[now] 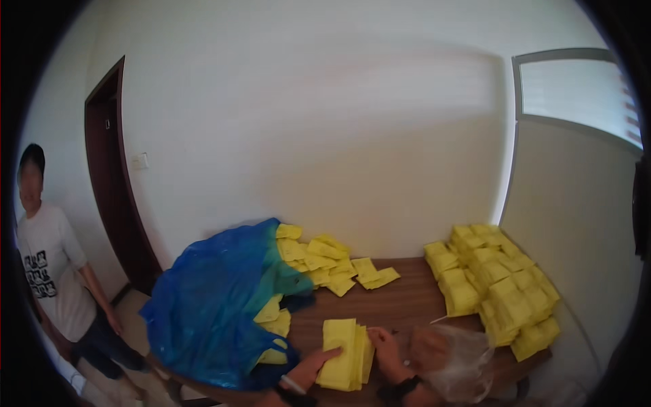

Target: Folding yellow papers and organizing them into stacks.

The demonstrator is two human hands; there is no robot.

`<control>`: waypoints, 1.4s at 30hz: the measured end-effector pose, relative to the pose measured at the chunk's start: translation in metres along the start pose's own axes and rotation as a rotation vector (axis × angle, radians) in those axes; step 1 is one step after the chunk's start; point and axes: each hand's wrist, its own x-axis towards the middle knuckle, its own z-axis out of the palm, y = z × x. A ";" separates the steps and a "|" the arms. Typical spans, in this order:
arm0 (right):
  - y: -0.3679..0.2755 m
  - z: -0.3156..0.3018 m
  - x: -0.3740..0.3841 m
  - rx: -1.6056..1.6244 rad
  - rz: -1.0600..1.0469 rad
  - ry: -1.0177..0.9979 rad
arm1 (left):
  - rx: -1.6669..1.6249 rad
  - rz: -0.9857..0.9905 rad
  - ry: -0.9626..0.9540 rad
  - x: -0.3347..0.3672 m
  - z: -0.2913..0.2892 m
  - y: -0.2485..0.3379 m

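Near edge of the brown table (pixel 400 305), head view: one stack of yellow packets (pixel 339 356), right of a blue plastic bag (pixel 217 305). Left hand (pixel 312 366) clamps the stack's left side, thumb flat across the top face, fingers hidden. Right hand (pixel 386 349) half curled at the right edge, fingertips against or just beside it; cannot tell whether it pinches a packet. Handling, judged by eye: each packet light, thin, soft, likely to bend and slide on its neighbours; not apparently fragile. Best grip likely both long edges, squared, with a thumb on top. Count: one held stack, layers too close to number; one blue bag; one clear plastic bag (pixel 468 363), near right; loose yellow packets (pixel 329 261), far side, overlapping, over half a dozen; one piled block of yellow bundles (pixel 505 288), right, bundles uncountable.
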 end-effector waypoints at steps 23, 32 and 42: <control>-0.293 -0.546 0.433 -0.417 -0.167 0.006 | -0.161 0.350 -0.109 0.527 0.536 0.156; -0.344 -0.545 0.481 -0.558 -0.337 0.109 | -0.173 0.427 -0.111 0.549 0.524 0.198; -0.404 -0.532 0.458 -0.083 -0.190 -0.047 | -0.148 0.543 0.001 0.551 0.507 0.190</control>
